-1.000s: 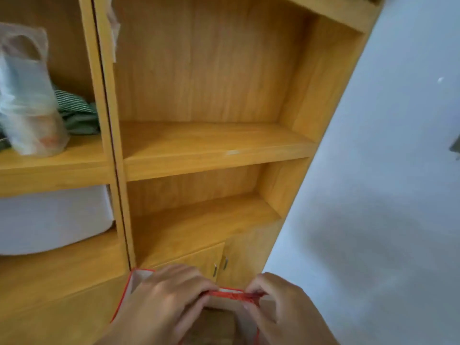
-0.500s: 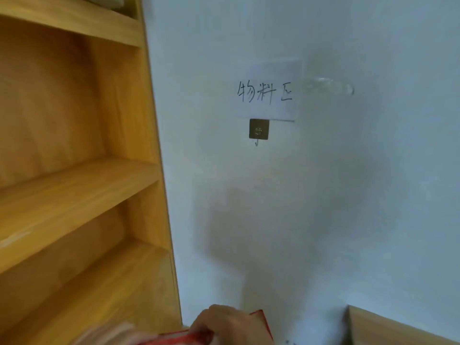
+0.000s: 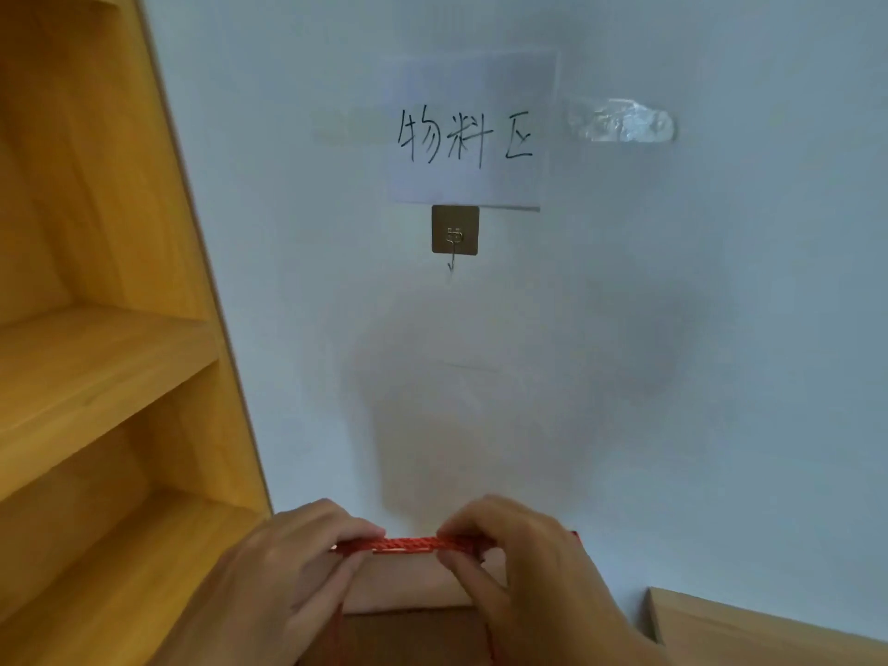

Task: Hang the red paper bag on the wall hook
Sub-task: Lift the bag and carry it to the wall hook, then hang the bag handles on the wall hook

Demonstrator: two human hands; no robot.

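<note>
The left hand (image 3: pixel 283 569) and right hand (image 3: pixel 533 574) are each pinching closed on the twisted red rope handle (image 3: pixel 408 545) of the red paper bag (image 3: pixel 413 632), stretching it level from nine to three o'clock; the small metal adhesive wall hook (image 3: pixel 454 237) is sitting well apart at twelve o'clock, roughly equally near both hands

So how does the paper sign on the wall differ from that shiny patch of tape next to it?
The paper sign is a large, flat, opaque white sheet with black handwriting; the tape is a smaller, crinkled, see-through strip with no writing. The sign sits directly above the hook, the tape off to its right. Both are stuck to the wall.
</note>
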